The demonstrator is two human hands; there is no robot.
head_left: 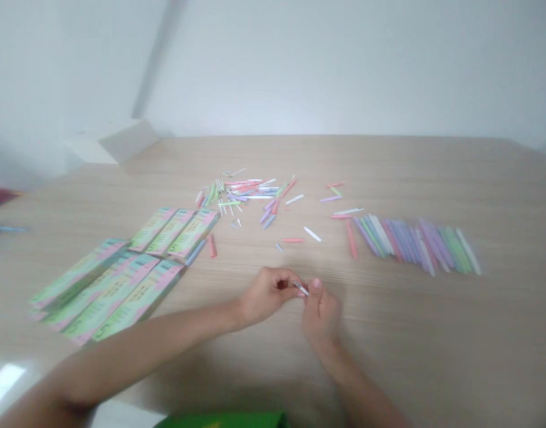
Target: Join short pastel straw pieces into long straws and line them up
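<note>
In front of my body, both hands meet over the table around a slim white pen [302, 289]. Its silvery tip end is pinched between the thumb and finger of my left hand [264, 295]. The other end runs into my closed right hand [321, 314], thumb on top, so most of it is hidden. Just beyond my hands lie a red pen piece [293, 240], a white pen piece [312, 234] and a small blue piece [279, 248].
Farther back is a loose pile of coloured pen parts [255, 191]. A row of pens [411, 241] lies to the right. Several green-and-pink boxes [134, 279] cover the left side of the table [389, 166]. A white box [128, 141] stands at the back left.
</note>
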